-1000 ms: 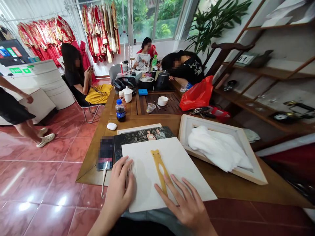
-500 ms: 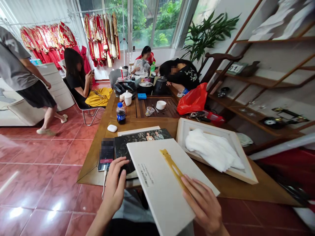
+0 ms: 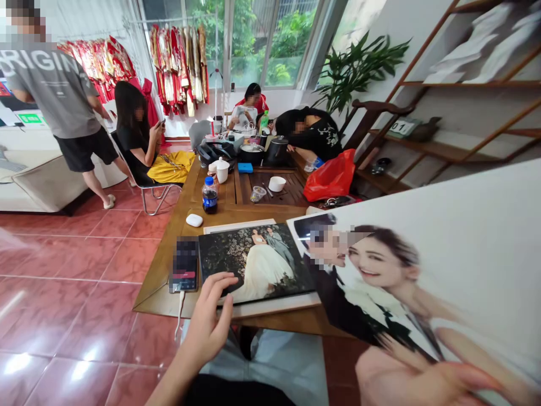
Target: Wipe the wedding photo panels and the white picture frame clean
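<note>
A large wedding photo panel (image 3: 477,248) with two people close together is tilted up at the right, its picture side facing me. My right hand (image 3: 452,383) grips it at the lower edge; the fingers behind it are hidden. A second wedding photo panel (image 3: 266,259), dark with a white gown, lies on the table on top of a pale panel or frame whose edges show. My left hand (image 3: 213,313) is open, fingers apart, over the lower left corner of that photo; I cannot tell whether it touches. A phone (image 3: 185,264) with a white cable lies left of it.
The wooden table (image 3: 169,225) bears a white earbud case (image 3: 194,220), a cola bottle (image 3: 209,195), a lidded white cup (image 3: 221,170), a white bowl (image 3: 277,184) and a red bag (image 3: 332,176). Several people are around. Shelves (image 3: 460,149) stand right.
My right hand has turned the panel from its plain back to its picture side and moved it right. The lying photo is uncovered. My left hand shifted slightly right. A person at left has moved right.
</note>
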Demonstrator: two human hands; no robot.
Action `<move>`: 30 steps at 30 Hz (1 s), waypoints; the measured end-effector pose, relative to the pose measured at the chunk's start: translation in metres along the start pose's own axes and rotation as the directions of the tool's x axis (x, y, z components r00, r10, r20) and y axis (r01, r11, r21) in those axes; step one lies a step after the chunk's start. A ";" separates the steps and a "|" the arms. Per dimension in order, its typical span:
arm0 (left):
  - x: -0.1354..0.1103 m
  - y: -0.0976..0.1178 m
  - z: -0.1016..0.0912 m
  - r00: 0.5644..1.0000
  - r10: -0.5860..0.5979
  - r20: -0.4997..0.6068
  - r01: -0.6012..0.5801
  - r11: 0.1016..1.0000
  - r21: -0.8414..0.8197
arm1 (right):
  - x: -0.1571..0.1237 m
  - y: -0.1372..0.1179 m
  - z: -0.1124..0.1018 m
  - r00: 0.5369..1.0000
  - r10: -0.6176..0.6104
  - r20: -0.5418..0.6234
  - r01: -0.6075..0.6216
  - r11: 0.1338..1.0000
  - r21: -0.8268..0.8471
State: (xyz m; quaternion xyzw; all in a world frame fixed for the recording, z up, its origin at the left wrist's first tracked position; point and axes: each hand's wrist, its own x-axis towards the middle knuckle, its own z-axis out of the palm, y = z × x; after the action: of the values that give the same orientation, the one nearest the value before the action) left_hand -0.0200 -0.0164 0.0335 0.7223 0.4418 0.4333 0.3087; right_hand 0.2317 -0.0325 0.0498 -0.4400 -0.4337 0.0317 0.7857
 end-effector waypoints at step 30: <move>-0.043 -0.025 -0.009 0.866 -0.498 0.040 0.468 0.779 -0.417 | -0.138 0.017 0.005 0.698 0.666 0.264 -0.706 0.702 0.096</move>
State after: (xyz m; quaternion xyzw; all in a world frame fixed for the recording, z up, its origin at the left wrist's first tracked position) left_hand -0.0473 -0.0445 0.0018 0.4867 0.5211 0.4489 0.5385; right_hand 0.1476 -0.0782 -0.0514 -0.4875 -0.3123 0.4106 0.7044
